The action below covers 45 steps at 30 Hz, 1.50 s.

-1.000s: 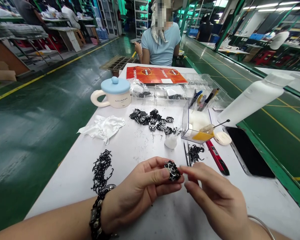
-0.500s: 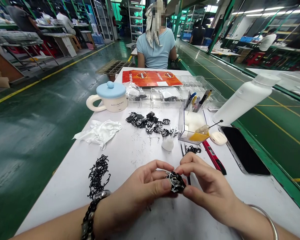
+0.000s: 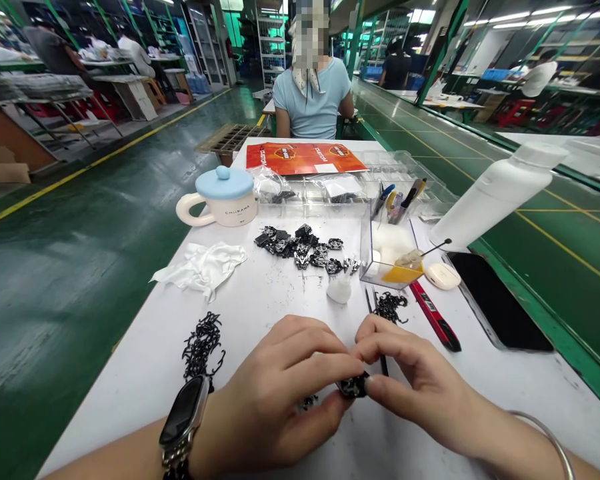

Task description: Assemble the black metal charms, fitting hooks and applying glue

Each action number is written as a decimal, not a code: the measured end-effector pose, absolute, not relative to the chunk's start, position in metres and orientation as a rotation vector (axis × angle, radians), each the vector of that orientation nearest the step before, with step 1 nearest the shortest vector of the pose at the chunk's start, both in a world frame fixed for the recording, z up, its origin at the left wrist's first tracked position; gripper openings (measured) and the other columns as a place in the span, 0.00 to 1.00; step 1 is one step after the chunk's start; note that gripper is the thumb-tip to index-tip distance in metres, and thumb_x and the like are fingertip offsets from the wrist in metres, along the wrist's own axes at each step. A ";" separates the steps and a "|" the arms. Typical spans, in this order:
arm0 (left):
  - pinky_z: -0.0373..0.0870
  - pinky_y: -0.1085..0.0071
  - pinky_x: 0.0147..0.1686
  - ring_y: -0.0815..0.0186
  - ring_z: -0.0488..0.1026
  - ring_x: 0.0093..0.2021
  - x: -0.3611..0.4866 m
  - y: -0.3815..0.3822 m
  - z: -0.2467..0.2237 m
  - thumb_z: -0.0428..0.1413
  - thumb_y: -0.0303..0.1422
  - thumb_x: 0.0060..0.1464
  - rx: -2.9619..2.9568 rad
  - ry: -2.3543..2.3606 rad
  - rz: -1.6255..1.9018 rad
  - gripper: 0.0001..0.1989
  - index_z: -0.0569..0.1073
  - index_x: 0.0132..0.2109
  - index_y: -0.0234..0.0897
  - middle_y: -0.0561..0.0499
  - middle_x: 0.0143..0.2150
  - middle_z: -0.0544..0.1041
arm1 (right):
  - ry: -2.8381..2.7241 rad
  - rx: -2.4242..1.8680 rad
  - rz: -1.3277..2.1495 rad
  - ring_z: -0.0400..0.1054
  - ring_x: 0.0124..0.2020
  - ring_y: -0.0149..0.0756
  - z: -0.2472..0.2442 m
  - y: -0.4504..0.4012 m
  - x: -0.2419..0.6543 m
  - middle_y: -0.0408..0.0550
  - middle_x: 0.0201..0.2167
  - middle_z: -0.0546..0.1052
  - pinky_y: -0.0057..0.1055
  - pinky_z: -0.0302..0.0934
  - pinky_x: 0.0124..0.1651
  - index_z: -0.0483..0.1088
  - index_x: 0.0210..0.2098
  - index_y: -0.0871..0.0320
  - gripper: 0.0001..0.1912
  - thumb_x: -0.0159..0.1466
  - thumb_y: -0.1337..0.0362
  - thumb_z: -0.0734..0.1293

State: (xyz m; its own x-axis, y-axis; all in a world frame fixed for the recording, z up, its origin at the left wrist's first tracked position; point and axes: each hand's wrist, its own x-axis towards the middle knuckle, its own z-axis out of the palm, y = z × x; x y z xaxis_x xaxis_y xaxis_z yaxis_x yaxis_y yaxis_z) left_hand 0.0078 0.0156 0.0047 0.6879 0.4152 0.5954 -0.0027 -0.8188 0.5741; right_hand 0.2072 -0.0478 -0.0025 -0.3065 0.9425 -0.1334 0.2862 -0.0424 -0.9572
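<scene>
Between my two hands, above the near part of the white table [image 3: 275, 300], is a small black part with silver markings [image 3: 354, 387]. My left hand [image 3: 290, 387] is closed on it from the left, its fingers arching over the top and covering much of it. My right hand [image 3: 410, 380] pinches its right side between thumb and fingers. Under my left hand, a few more small black bits [image 3: 309, 402] partly show. A heap of curved black pieces [image 3: 203, 343] lies left of my hands; a smaller pile of them [image 3: 391, 307] sits beyond the right hand, beside black tweezers [image 3: 371, 300].
Farther in lie similar black-and-silver parts [image 3: 300, 247], a small white bottle [image 3: 339, 290] and a white cloth [image 3: 205, 263]. A lidded mug [image 3: 227, 197] stands left. Right are a clear box [image 3: 390, 253], red cutter [image 3: 435, 317], phone [image 3: 503, 300] and white bottle [image 3: 500, 193]. A person sits ahead.
My left hand has turned over, its fingers now lying across the top of the black part and its watch face showing. The right hand keeps its pinch. The view has shifted slightly.
</scene>
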 end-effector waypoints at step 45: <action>0.58 0.75 0.25 0.74 0.64 0.22 0.014 0.007 0.008 0.63 0.31 0.44 1.059 0.819 0.346 0.11 0.69 0.32 0.34 0.56 0.22 0.71 | -1.541 -1.526 0.583 0.62 0.31 0.31 -0.023 -0.011 0.208 0.44 0.33 0.67 0.31 0.59 0.35 0.59 0.49 0.55 0.24 0.57 0.55 0.68</action>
State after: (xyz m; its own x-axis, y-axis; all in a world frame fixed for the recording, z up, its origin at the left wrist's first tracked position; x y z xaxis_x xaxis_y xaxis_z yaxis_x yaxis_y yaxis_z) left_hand 0.0140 0.0065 0.0083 0.6639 0.6148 -0.4258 0.1225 0.4723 0.8729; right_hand 0.2081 -0.0110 -0.0225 0.1255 0.9604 0.2488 0.5550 0.1399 -0.8200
